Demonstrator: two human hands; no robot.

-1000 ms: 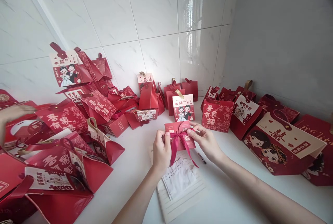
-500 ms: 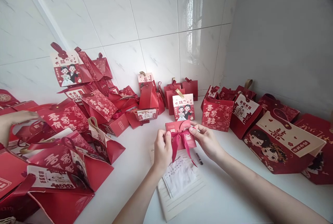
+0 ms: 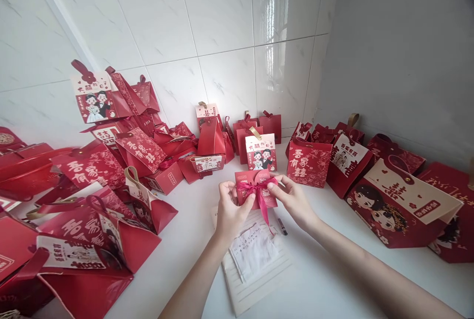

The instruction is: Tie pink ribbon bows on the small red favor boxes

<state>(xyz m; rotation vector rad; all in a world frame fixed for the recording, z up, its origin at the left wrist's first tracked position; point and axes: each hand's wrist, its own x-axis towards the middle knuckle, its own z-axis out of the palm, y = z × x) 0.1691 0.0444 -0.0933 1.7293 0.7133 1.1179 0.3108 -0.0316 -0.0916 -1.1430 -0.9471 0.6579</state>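
Observation:
A small red gift box (image 3: 242, 177) with gold-coloured print is held up in front of me, tied with a dark pink ribbon (image 3: 262, 206) in a bow. My left hand (image 3: 231, 205) is closed on the box's left side, its thumb pressing at the bow's knot. On the other side my right hand (image 3: 295, 199) pinches the right loop of the bow at the box's edge. One ribbon tail hangs down the front. Below the box lie a handwritten white paper (image 3: 255, 255), a lined notepad (image 3: 255, 292) and a dark pen (image 3: 282, 226).
Many folded red boxes (image 3: 85, 255) are heaped on the left, near a red plastic basin (image 3: 33, 171). A box with a cartoon couple (image 3: 261, 153) stands just behind my hands. More red boxes (image 3: 398, 205) line the right. Tiled wall (image 3: 222, 13) closes off the back.
My left thumb has moved right onto the bow's knot, and my right hand has shifted slightly. Another person's hand at the far left has left the view, uncovering the red basin.

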